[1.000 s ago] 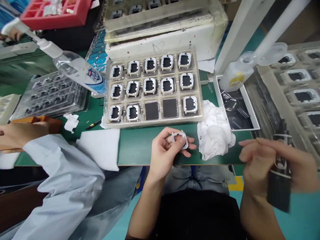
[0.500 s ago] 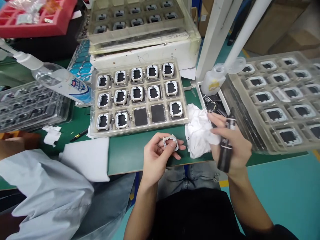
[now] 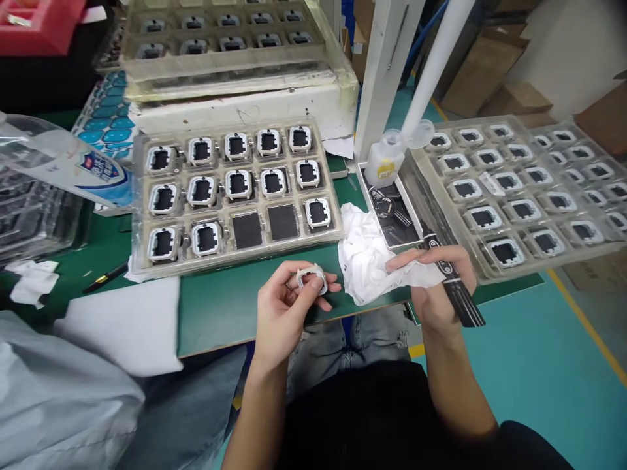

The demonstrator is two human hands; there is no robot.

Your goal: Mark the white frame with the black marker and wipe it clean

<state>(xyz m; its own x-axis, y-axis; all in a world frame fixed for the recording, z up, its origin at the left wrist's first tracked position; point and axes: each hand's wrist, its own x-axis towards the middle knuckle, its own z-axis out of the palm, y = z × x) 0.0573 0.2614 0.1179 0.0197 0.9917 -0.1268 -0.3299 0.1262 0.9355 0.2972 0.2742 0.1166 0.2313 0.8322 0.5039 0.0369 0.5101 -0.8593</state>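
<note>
My left hand (image 3: 281, 303) is closed on a white-and-grey watch case frame (image 3: 312, 279), pinched between thumb and fingers above the table's front edge. In my right hand (image 3: 443, 287) a thick black marker pen (image 3: 458, 292) with white print lies across the palm. Thumb and fingers of this hand also pinch an edge of a crumpled white tissue (image 3: 362, 258), whose bulk rests on the table. In front of both hands, a clear plastic tray (image 3: 252, 258) holds several similar frames in its pockets. Two front-row pockets show only dark pads.
A small white box (image 3: 416, 238) with dark parts bears an open plastic bottle (image 3: 385, 160). More filled trays (image 3: 470, 267) stand at right. At left are a clear spray bottle (image 3: 88, 163), a folded white cloth (image 3: 125, 326), a pen (image 3: 105, 277) and a co-worker's sleeve (image 3: 63, 385).
My right hand has come down onto the tissue and now pinches its edge, lifting it slightly. The marker has tilted over. My left hand still holds the frame. The view has turned right.
</note>
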